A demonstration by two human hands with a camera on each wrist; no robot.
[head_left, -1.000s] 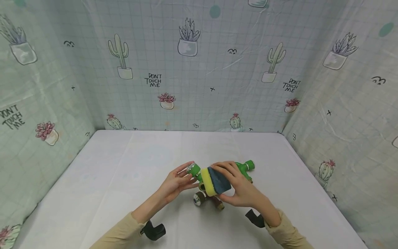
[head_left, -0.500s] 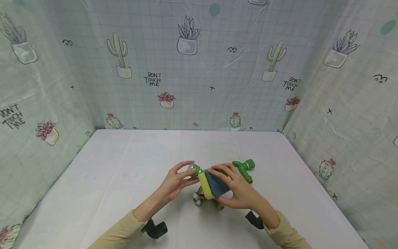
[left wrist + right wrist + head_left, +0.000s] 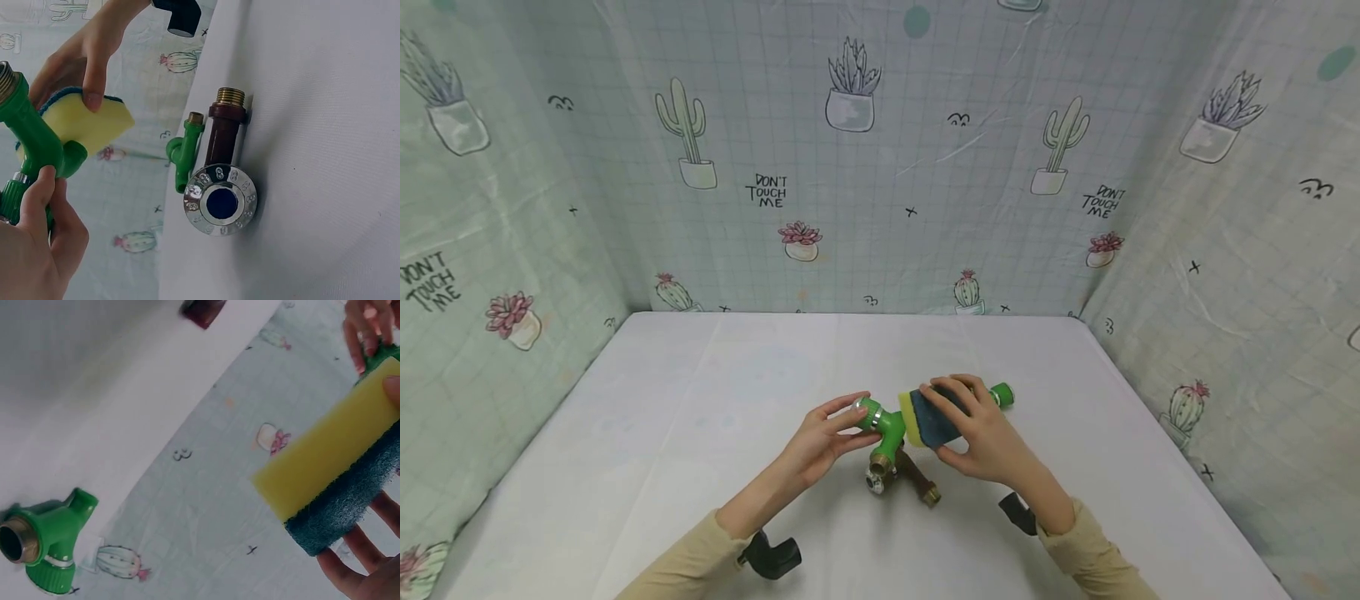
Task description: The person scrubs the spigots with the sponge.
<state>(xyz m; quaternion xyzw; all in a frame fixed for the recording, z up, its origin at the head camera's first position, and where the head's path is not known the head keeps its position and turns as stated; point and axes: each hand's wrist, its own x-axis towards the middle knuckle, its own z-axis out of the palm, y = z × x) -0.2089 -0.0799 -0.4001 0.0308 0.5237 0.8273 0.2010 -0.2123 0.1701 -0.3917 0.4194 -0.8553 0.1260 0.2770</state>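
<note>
My left hand pinches the knob end of a green tap with a brass threaded end, held up off the table. My right hand grips a yellow sponge with a dark blue scouring side. In the head view the sponge is close to the tap's right side; whether they touch I cannot tell. Below the held tap a brown tap with a brass thread and a silver, numbered knob lies on the table. A second green tap lies farther right, mostly hidden by the right hand in the head view.
The white table is bounded by a hanging cloth with cactus prints at the back and sides. Black angled pieces show at both wrists.
The sponge in my right hand has moved up and right, uncovering the held tap's body and the brown tap; it now covers more of the second green tap. My left hand keeps its grip.
</note>
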